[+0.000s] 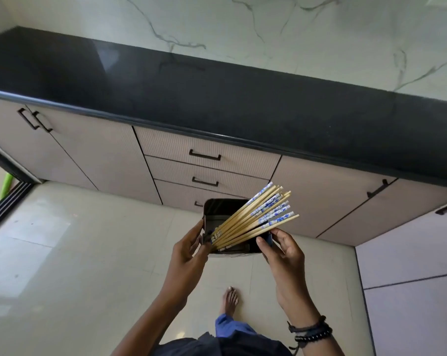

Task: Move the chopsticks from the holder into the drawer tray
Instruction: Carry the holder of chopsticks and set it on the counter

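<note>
Pale glossy floor tiles (71,253) and a black stone countertop (217,104) frame the spot where we stand, facing a stack of three shut ribbed drawers (207,170). We hold the black chopstick holder (225,209) in the air between our hands, in front of the lowest drawer, whose handle it partly hides. Inside it the wooden chopsticks (253,219) lean in a fan toward the right, their upper ends wrapped in blue-and-white patterned bands; we cannot read any writing or brand on them. Our left hand (189,250) has its fingers closed against the holder's left wall, the thumb lying on the rim near the chopsticks' lower ends. Our right hand (281,250) grips the right corner, thumb on the near face, fingers curled around the side just under the outermost chopstick. The holder's base and near wall are hidden behind our hands. Dark bracelets (311,330) circle the right wrist. Below, one bare foot (230,299) and a blue trouser leg (230,327) show; the rest of the body is cut off by the frame.
</note>
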